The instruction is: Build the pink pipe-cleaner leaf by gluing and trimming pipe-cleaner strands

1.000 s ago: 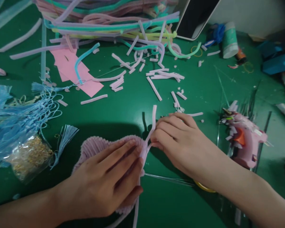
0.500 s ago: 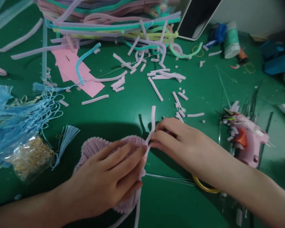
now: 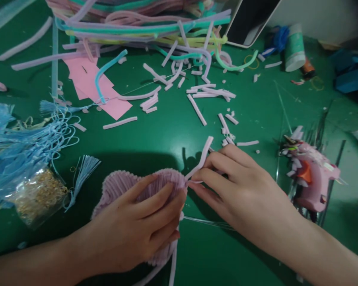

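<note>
A lilac, ribbed, lobed piece (image 3: 119,184) that looks built from rows of pipe cleaners lies on the green table. My left hand (image 3: 143,222) wraps over it, fingers across the ribs and thumb at its lower right side. At the piece's right corner, a lilac pipe cleaner (image 3: 205,153) sticks out, bent up to the right. My right hand (image 3: 241,190) is closed in a pinch on it near the corner. A small dark tip shows behind the right fingers; I cannot make it out. Two lilac strands (image 3: 173,262) trail from the piece's lower end.
Cut lilac pieces (image 3: 197,109) lie scattered beyond my hands. A pink glue gun (image 3: 316,182) is at right. Blue tassels (image 3: 30,139) and a clear bag of gold-coloured findings (image 3: 41,194) are at left. Bundled pipe cleaners (image 3: 137,28), pink paper (image 3: 89,85) and a phone-like device (image 3: 250,20) stand farther back.
The free end of the pipe cleaner has swung over to the right. My right hand has shifted slightly right, and its forearm now covers the yellow ring. My left hand stays on the ribbed piece.
</note>
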